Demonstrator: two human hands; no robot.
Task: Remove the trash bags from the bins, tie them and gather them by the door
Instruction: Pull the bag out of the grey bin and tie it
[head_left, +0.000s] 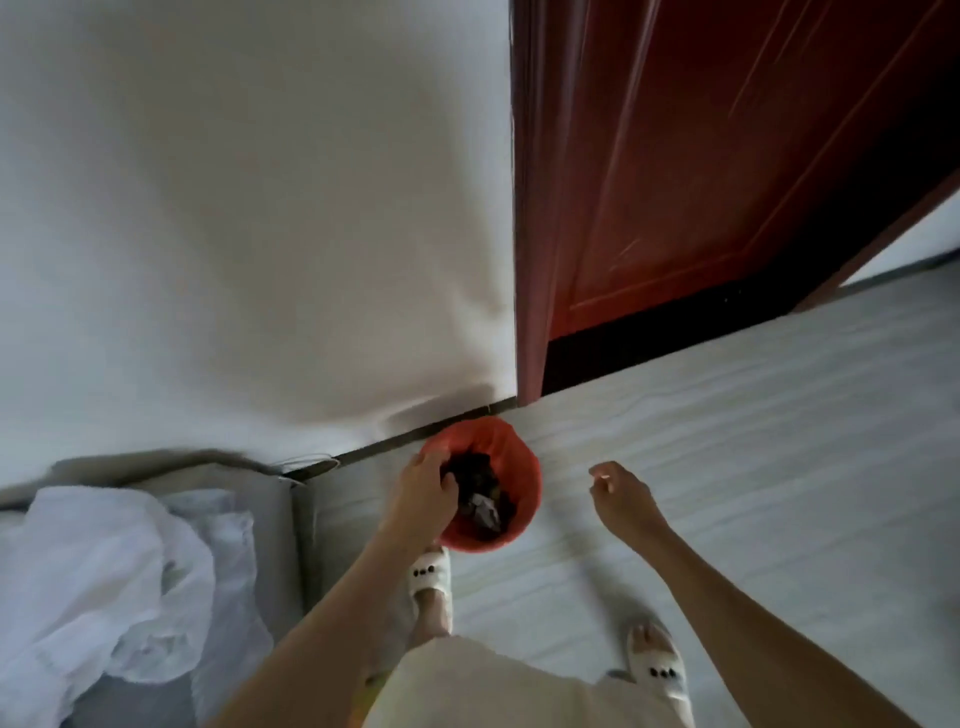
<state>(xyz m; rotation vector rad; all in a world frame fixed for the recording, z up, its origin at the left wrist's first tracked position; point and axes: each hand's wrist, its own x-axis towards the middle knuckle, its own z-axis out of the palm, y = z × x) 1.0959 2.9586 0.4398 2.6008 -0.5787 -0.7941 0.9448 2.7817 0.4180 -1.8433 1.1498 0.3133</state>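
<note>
Partly hidden bin (511, 470) contents, blurred

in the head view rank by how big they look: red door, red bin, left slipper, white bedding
1. red door
2. white bedding
3. red bin
4. left slipper
Bedding sits nearer the camera, so its true size is unsure.

white slippers (431, 574) on feet | rumpled white bedding (104, 587) at left | pale striped floor (727, 441)
</note>
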